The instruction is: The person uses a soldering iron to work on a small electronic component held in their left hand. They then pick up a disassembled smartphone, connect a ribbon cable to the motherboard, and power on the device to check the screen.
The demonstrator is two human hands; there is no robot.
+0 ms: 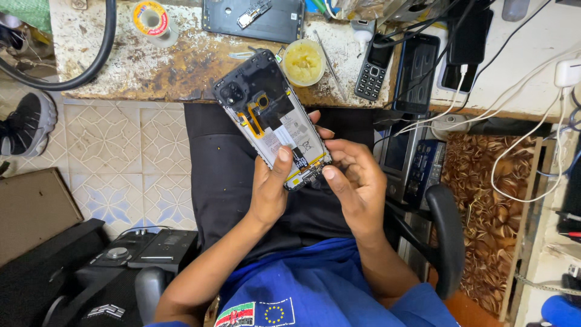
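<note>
The opened smartphone [272, 118], back cover already off with battery and boards exposed, is held above the lap just off the desk's [121, 60] near edge, left hand [270, 188] clasping its lower end and right hand [357, 175] fingertips pinching the bottom board, still seated.

- The left hand [270, 192] grips the lower end of an opened smartphone [270, 118], thumb pressed on its exposed inside.
- The right hand [356, 181] touches the same lower end, its fingers wrapped behind the edge.
- Beyond the grip, past the phone's top, a small tub of yellow paste [304, 62] sits on the worn workbench [121, 66].
- Right of the tub lies a keypad phone [374, 68].
</note>
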